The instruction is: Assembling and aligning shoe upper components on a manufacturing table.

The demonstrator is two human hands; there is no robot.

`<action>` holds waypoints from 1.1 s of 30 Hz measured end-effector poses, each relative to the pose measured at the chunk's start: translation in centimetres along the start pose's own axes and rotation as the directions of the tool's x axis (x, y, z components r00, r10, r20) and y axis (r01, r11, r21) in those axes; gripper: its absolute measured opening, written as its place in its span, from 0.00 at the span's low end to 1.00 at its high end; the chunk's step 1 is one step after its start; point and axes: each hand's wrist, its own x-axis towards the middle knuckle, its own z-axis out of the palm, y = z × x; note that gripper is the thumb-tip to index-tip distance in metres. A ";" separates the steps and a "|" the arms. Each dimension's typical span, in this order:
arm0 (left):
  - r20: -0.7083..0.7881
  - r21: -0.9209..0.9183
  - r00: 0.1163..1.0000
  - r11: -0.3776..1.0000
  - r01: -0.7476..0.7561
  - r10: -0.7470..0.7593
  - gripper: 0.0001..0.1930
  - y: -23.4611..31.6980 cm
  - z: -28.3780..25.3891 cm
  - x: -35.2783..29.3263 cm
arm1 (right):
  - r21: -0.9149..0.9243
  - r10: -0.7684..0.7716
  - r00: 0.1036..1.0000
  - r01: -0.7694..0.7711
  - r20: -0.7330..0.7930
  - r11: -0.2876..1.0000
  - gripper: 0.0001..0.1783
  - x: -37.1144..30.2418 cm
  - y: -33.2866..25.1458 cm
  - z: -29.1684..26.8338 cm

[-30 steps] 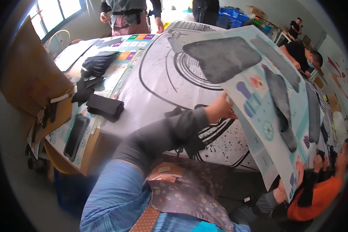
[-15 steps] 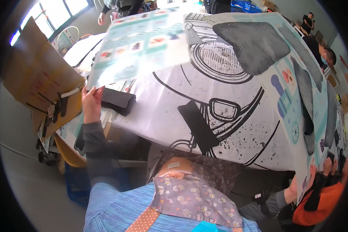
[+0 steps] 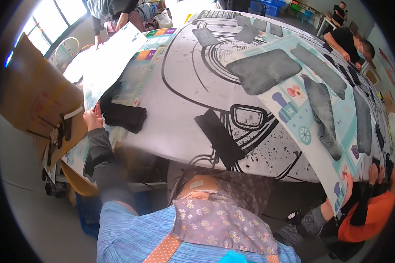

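My left hand [image 3: 93, 120] pinches the near corner of a large paper sheet [image 3: 112, 61], raised and bent at the left, its upper face washed out by glare. Right beside that hand lies a folded black cloth-like piece [image 3: 125, 117]. At the far right my right hand [image 3: 338, 202] grips the near corner of a teal-and-white printed sheet [image 3: 303, 151]. Several grey, irregular flat pieces [image 3: 264, 70] rest on this sheet. Between my hands a black rectangular strip [image 3: 219, 139] lies on the white table cover [image 3: 171, 131], which has black line drawings.
A brown cardboard box [image 3: 39, 92] stands at the left, with a blue crate [image 3: 87, 210] below. Another person [image 3: 114, 13] stands at the far left side. A person in black [image 3: 349, 44] leans over the far right; one in orange [image 3: 366, 217] sits close on my right.
The left sheet has swung left with its printed side turned from view, uncovering the table's middle and smaller grey pieces. My left hand moved slightly left and down. The right-hand sheet shifted left.
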 end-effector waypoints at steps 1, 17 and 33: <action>0.015 -0.003 1.000 1.000 0.012 -0.012 0.14 -0.7 -0.1 1.0 | -0.007 -0.010 1.000 0.010 -0.015 1.000 0.23 -0.1 -0.3 0.9; -0.024 0.084 0.965 0.961 0.263 -0.262 0.23 -1.0 -1.5 5.7 | -0.009 0.271 0.957 -0.273 -0.107 0.962 0.18 2.0 2.5 5.0; 0.362 0.302 0.926 0.926 -0.227 0.109 0.19 5.2 10.7 -22.0 | -0.997 -0.345 0.936 -0.054 -0.067 0.048 0.23 12.9 0.5 -12.5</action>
